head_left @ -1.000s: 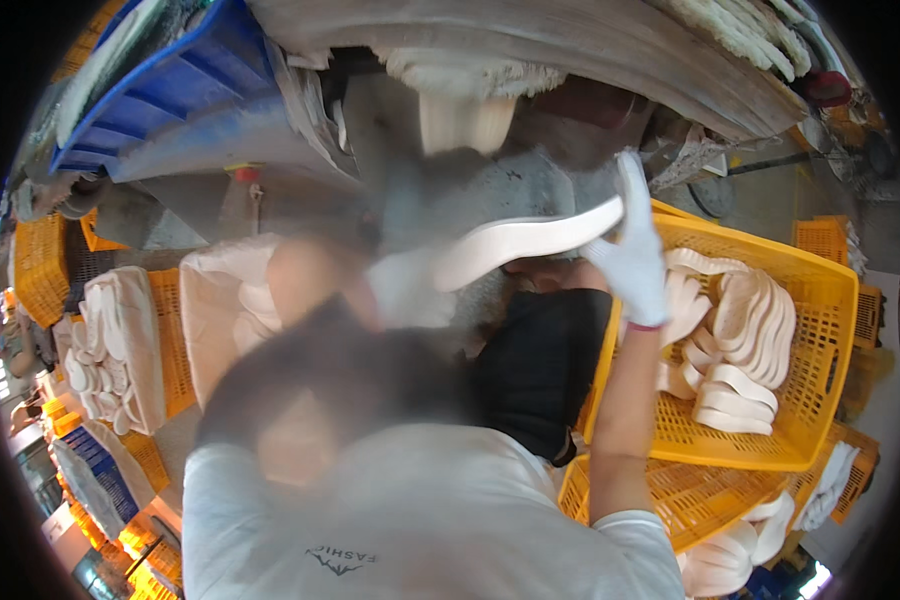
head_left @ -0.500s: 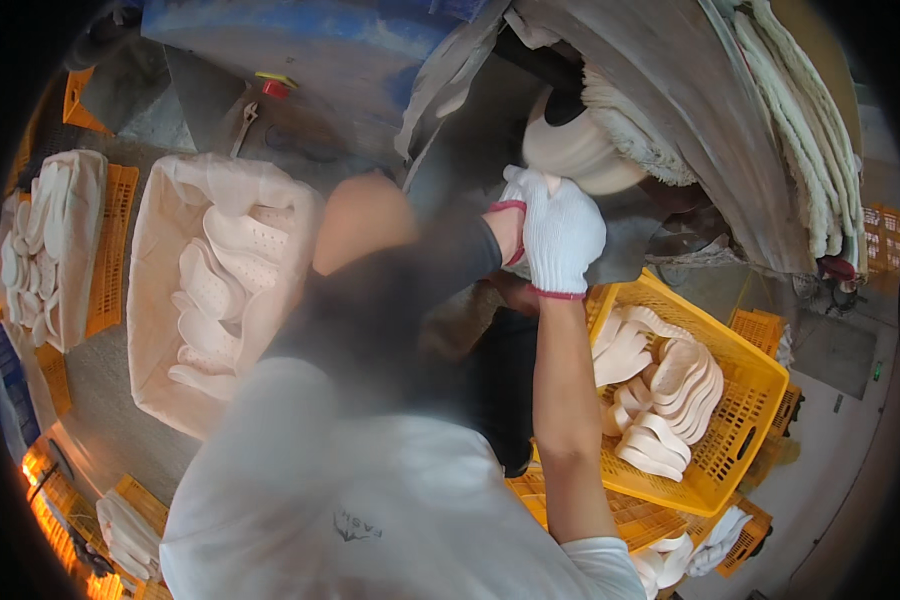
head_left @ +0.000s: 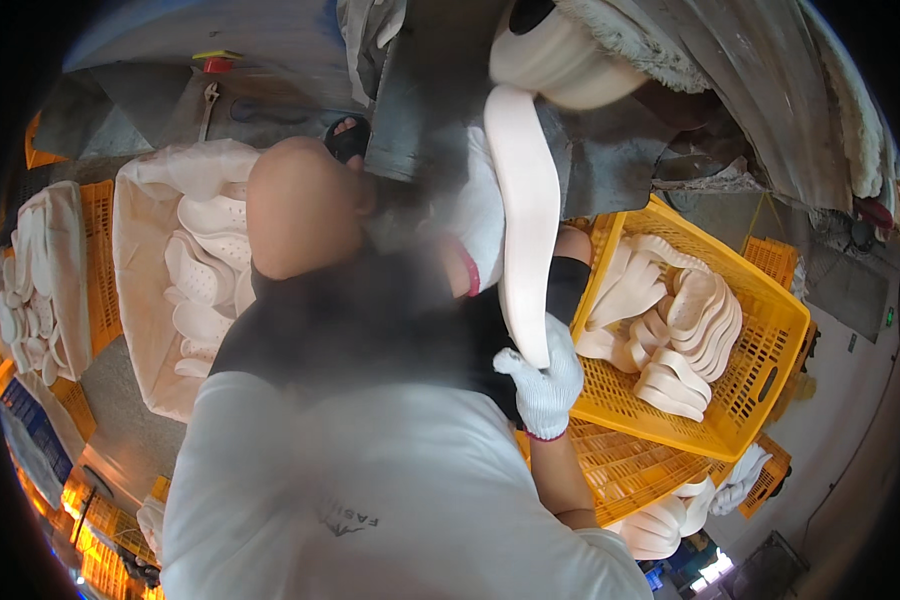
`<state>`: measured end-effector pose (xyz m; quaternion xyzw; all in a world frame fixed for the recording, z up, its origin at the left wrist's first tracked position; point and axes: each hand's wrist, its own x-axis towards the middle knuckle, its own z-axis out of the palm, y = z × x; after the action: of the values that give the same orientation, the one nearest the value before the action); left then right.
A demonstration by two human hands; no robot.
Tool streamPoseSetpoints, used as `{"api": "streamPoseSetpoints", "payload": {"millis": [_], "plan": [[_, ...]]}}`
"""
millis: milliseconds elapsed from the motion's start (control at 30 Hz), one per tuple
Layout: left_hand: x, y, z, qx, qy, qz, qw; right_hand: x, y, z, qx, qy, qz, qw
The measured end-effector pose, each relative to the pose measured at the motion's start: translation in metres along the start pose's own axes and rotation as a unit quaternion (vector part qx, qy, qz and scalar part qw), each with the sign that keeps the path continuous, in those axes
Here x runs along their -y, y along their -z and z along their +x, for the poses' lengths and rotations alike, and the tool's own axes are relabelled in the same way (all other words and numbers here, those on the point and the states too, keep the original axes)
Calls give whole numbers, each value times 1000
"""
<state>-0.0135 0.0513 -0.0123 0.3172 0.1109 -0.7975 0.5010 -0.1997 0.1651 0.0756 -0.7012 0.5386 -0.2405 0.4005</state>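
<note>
Shoe sole [head_left: 530, 215], pale and elongated, is positioned in front of the person's body, its far end at the lower edge of a round white wheel [head_left: 560, 68]. The gloved right hand [head_left: 548, 385] is clamped on the near end, thumb to the left. The gloved left hand [head_left: 477, 220] lies against the left edge; its fingers are partly hidden, so its grip cannot be told. A yellow crate [head_left: 785, 340] at right contains further soles [head_left: 705, 320].
</note>
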Motion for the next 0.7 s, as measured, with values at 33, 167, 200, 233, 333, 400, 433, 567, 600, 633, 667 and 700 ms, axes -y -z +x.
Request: {"api": "streamPoseSetpoints", "payload": {"millis": [33,167,200,233,333,400,433,567,600,633,667,700], "plan": [[0,8,6,37,-26,-11,999,0,-2,4,21,-51,-3,998],[-16,22,51,-22,-291,75,953,28,-20,57,6,-46,-37,998],[-22,22,61,-20,-291,79,953,38,-25,75,17,-75,-57,995],[-29,21,68,18,-236,2,972,48,-28,92,-2,3,-64,998],[-38,3,69,137,-77,-84,984,72,-22,116,-13,167,-250,954],[-32,-14,50,284,4,-140,949,77,-16,110,-15,198,-297,934],[-28,-23,38,351,40,-172,920,76,-13,101,-16,195,-300,934],[-9,-40,-16,67,-3,-66,996,50,-9,35,-32,119,-227,966],[-4,-41,-27,41,-53,-41,997,42,-10,20,-70,160,-212,962],[1,-41,-38,13,-102,-14,995,38,-6,4,-39,72,-159,984],[4,-40,-45,-30,-136,15,990,35,-4,-8,-26,25,-108,993],[6,-36,-52,-34,-190,55,980,35,-1,-14,-7,-46,-72,996]]}}
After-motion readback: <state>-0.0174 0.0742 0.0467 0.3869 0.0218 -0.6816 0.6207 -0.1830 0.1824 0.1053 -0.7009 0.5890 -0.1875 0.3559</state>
